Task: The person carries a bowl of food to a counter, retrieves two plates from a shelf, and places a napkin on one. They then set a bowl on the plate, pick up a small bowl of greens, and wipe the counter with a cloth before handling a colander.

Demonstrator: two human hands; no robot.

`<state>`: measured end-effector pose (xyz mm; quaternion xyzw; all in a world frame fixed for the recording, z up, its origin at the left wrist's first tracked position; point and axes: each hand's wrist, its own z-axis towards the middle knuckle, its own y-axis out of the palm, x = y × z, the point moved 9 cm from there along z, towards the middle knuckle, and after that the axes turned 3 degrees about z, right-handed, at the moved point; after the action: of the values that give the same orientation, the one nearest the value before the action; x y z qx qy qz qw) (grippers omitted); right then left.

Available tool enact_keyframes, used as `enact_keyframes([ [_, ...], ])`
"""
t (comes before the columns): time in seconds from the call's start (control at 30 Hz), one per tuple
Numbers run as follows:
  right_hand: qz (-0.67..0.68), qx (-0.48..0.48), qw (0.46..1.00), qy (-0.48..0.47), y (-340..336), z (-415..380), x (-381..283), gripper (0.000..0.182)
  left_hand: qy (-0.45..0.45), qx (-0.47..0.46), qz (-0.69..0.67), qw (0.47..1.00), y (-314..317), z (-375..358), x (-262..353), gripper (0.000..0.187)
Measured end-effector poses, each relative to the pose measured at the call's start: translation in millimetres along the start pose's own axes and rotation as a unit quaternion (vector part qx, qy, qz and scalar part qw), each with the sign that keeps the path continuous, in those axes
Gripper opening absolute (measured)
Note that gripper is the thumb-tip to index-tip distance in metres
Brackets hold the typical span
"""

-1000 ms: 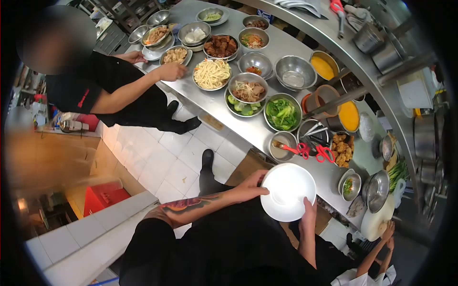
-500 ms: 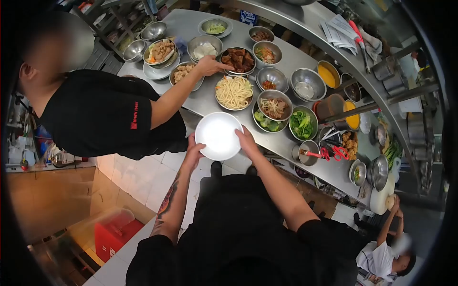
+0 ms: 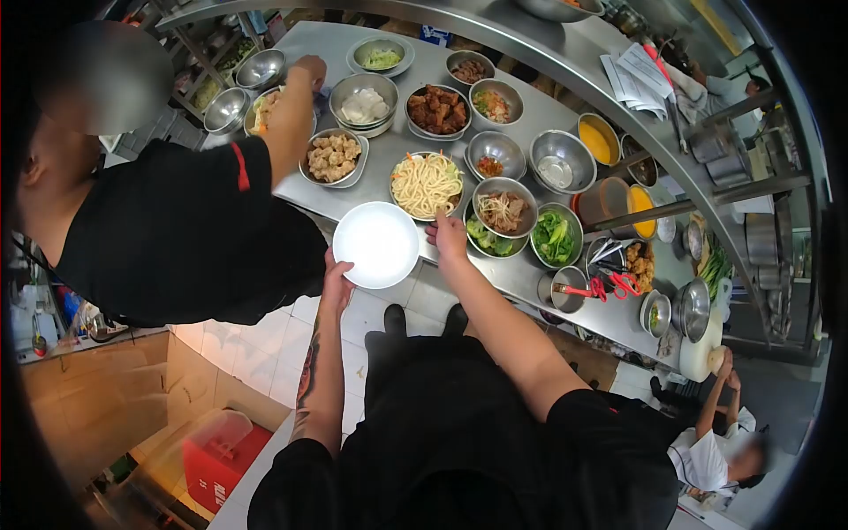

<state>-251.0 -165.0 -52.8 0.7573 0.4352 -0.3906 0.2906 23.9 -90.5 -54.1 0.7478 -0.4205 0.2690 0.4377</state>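
Observation:
A white plate [image 3: 377, 246] is gripped at its lower left edge by my left hand [image 3: 336, 283], thumb over the rim. My right hand [image 3: 449, 238] is off the plate, its fingers apart and reaching to the front rim of a metal bowl of noodles [image 3: 427, 184]. Just right of that hand, a metal bowl of sliced meat [image 3: 505, 208] rests over a bowl of broccoli [image 3: 490, 240]. Leafy greens fill another bowl [image 3: 556, 237] beside them.
A co-worker [image 3: 177, 230] in black stands at left, one arm across the steel table [image 3: 305, 199]. Bowls of browned meat [image 3: 437, 110] and pale fried pieces [image 3: 332, 157] stand behind the plate. Red-handled scissors [image 3: 623, 284] lie right. Another person [image 3: 720, 442] is at lower right.
My right hand has let go of the plate and moved up to the noodle bowl. The plate has shifted slightly left in my left hand. The co-worker's arm has swung back to the left.

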Motion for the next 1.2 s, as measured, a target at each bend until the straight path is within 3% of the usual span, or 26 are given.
enact_keyframes([
  [0.07,0.122,-0.011,0.992,0.027,10.1,0.5,-4.6,0.019,-0.001,0.003,0.004,1.000,-1.2,0.5,6.1,0.079],
  [0.17,0.179,0.006,0.983,0.027,19.4,-2.6,-11.3,0.017,0.001,0.001,0.000,1.000,-6.8,2.9,11.7,0.077],
  [0.5,0.139,-0.015,0.986,-0.093,22.9,-30.6,-79.6,0.012,-0.020,-0.008,-0.005,1.000,-5.4,15.4,9.3,0.079],
  [0.6,0.108,-0.074,0.986,-0.106,21.0,-40.5,-99.8,0.012,-0.025,0.021,-0.022,0.999,23.8,24.2,-2.4,0.076],
  [0.63,0.108,-0.075,0.985,-0.108,17.4,-41.8,-104.8,0.012,-0.024,-0.019,-0.032,0.999,30.3,39.6,-19.5,0.082],
  [0.7,0.042,-0.119,0.990,-0.063,20.1,-43.8,-105.5,0.012,-0.042,-0.013,-0.068,0.997,77.9,25.2,-3.1,0.087],
  [0.83,-0.014,-0.132,0.990,-0.047,17.1,-31.6,-94.3,0.013,-0.092,0.014,-0.082,0.992,92.0,37.0,-19.3,0.097],
  [0.93,-0.051,-0.117,0.990,-0.061,17.3,-13.7,-94.8,0.018,-0.017,0.138,0.073,0.988,51.7,30.8,-10.5,0.101],
  [1.03,-0.122,-0.094,0.985,-0.080,20.0,2.5,-98.7,0.023,0.068,0.134,0.115,0.982,61.5,2.5,25.6,0.092],
  [1.2,-0.216,-0.024,0.973,-0.079,21.5,4.6,-107.2,0.033,0.078,0.104,0.179,0.975,69.8,18.9,22.2,0.079],
])
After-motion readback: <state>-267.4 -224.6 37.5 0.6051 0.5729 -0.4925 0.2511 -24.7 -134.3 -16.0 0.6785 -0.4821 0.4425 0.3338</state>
